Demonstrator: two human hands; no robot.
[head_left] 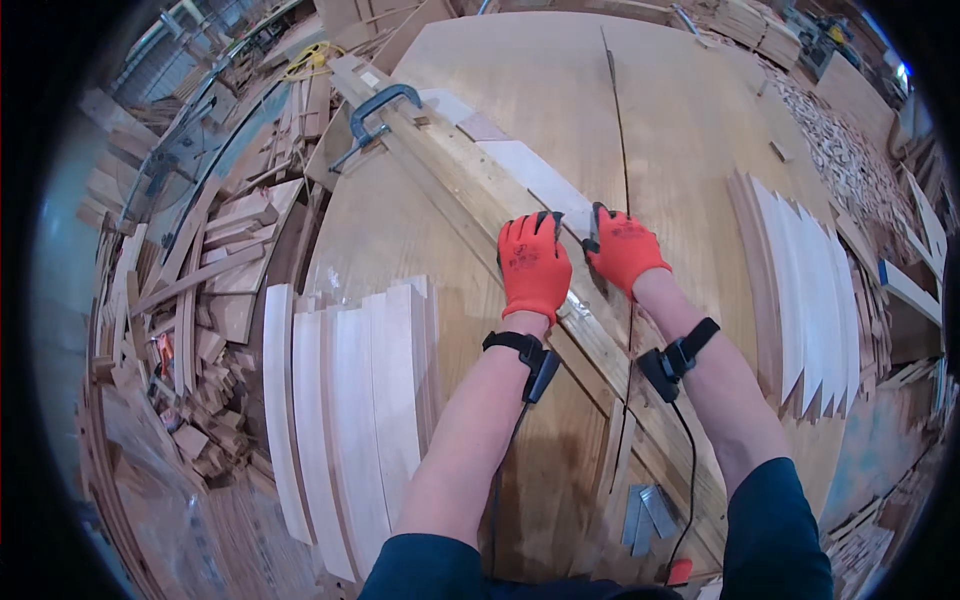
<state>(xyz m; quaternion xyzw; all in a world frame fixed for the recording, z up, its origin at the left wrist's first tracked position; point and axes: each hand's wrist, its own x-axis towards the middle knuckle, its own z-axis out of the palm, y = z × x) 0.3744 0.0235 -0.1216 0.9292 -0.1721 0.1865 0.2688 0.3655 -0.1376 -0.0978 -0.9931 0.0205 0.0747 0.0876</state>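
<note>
A dark metal clamp [372, 118] sits at the far left of the table [690, 130], gripping the end of a long wooden rail. On the near left of the table lies a fanned row of pale, tapered wood strips [345, 420]. A second fanned stack of pale strips [800, 290] lies on the right side. Left of the table, a heap of wood offcuts [205, 290] covers the floor. At the far right lies a pile of small wood scraps [835, 140]. A few small grey metal plates [648, 512] rest at the table's near edge.
</note>
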